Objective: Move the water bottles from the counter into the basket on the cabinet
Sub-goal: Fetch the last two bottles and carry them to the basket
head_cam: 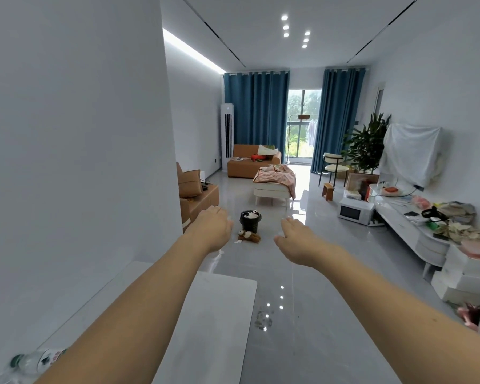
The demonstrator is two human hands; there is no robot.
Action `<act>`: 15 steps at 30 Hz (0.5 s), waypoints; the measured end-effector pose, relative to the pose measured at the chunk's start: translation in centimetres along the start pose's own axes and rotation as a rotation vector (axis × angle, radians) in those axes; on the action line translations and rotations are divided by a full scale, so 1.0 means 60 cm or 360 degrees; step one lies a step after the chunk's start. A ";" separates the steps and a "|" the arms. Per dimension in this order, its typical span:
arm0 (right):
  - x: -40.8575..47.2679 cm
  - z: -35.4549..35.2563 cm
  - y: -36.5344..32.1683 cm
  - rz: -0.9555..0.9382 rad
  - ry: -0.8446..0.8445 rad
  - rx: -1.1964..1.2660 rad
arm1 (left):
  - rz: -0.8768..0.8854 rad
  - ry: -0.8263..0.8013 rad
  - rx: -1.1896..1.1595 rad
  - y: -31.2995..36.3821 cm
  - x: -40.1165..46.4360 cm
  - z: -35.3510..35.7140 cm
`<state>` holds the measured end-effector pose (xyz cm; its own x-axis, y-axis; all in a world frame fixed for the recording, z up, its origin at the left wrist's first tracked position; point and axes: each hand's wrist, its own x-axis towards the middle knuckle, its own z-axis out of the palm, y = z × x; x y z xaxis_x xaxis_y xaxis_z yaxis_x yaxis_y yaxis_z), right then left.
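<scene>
A clear water bottle with a green cap lies on its side on the white counter at the lower left, partly hidden behind my left forearm. My left hand stretches forward over the counter's far end, fingers straight and holding nothing. My right hand reaches forward beside it over the floor, fingers straight too and empty. Both hands are well away from the bottle. No basket shows in this view.
A white wall runs close along the left. On the glossy floor ahead stand a black bin and a soft toy. A long white cabinet cluttered with things lines the right wall, with a microwave and white boxes nearby.
</scene>
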<state>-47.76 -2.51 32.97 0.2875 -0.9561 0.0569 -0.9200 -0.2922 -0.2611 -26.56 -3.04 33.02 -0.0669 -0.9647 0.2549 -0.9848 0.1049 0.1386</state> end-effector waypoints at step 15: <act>0.229 0.087 -0.193 -0.0544 -0.0236 0.0020 | -0.0653 0.0038 0.0038 -0.231 -0.022 -0.026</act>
<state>-31.78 -12.12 31.78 0.6138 -0.7894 0.0031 -0.7611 -0.5928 -0.2632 -12.55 -2.86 32.24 0.3354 -0.9194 0.2054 -0.9325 -0.2931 0.2108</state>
